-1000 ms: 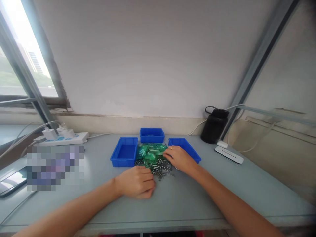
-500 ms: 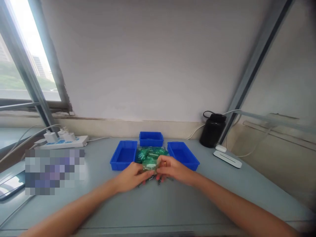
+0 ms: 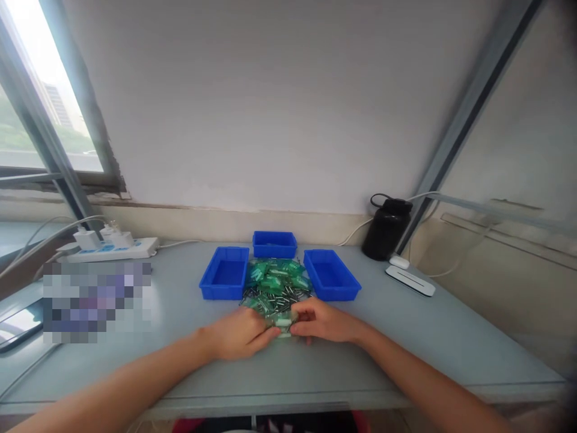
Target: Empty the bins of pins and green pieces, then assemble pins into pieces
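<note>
Between my hands, near the front of the desk, is a small see-through greenish plastic packet (image 3: 283, 322) with something white inside. My left hand (image 3: 238, 332) is closed, pinching the packet's left side between thumb and curled fingers. Its right edge is gripped by the thumb and fingers of my right hand (image 3: 328, 322). Just beyond lies a heap of similar green packets (image 3: 273, 282), with many dark, thin metal pieces like screws (image 3: 295, 294) scattered around them. My fingers partly hide the held packet.
Three blue bins surround the heap: a left bin (image 3: 220, 293), a back bin (image 3: 274, 250) and a right bin (image 3: 339, 294). A black bottle (image 3: 386, 231) and a flat white device (image 3: 410, 281) stand at right. A power strip (image 3: 112, 249) and a phone (image 3: 22, 322) lie left.
Both hands have drawn back toward me with the packet, away from the heap. More green packets and metal pieces now show. The view has tilted slightly downward.
</note>
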Demonstrator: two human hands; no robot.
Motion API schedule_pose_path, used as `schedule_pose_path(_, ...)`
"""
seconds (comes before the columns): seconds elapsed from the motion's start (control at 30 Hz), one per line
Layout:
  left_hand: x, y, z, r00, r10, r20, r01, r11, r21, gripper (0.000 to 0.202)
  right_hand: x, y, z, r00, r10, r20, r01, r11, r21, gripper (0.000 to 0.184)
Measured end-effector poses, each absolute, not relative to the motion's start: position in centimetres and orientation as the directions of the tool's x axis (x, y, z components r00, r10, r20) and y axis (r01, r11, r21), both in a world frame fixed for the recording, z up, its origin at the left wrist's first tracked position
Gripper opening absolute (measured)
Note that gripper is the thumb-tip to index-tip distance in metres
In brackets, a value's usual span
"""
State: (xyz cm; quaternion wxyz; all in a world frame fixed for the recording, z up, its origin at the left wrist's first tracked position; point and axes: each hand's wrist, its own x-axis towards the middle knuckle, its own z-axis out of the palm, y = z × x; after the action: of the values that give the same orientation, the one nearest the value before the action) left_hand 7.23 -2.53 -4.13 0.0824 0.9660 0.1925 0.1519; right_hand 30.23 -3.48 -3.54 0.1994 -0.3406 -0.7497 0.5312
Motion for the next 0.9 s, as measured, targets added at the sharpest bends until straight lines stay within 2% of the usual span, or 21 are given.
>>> schedule_pose_path(0.07,7.34,-2.42,-4.36,0.889,0.381,0.254,0.359,-0.924,0.131,0.036,30.12,-3.58,-3.55,-0.676,0.736,-0.040,0.339,0.262,-0.903,0.021)
schedule_pose_path(0.17,7.40,-2.26,-4.58,0.890,0.373,0.262,0.374,-0.926,0.046,0.036,29.78,-3.86,-3.51,-0.673,0.737,0.063,0.423,0.453,-0.785,0.023)
schedule_pose_path(0.23,7.36,-2.25,-4.61,0.888,0.370,0.274,0.381,-0.925,0.015,0.038,29.60,-4.08,-3.38,-0.685,0.716,0.138,0.454,0.567,-0.687,0.027)
schedule_pose_path(0.3,7.30,-2.30,-4.52,0.886,0.368,0.281,0.381,-0.925,0.009,0.039,29.51,-4.26,-3.21,-0.693,0.701,0.166,0.467,0.613,-0.637,0.029)
schedule_pose_path(0.47,7.22,-2.37,-4.01,0.884,0.382,0.270,0.378,-0.923,0.069,0.032,29.61,-4.29,-3.20,-0.712,0.693,0.109,0.464,0.581,-0.669,0.030)
schedule_pose_path(0.6,7.23,-2.33,-3.70,0.882,0.412,0.228,0.391,-0.911,0.131,0.030,29.75,-4.09,-3.55,-0.700,0.702,0.132,0.455,0.580,-0.676,0.034)
schedule_pose_path(0.9,7.94,-2.79,-4.44,0.863,0.445,0.239,0.414,-0.894,0.172,0.033,30.08,-4.23,-3.54,-0.687,0.725,0.049,0.429,0.459,-0.778,0.037)
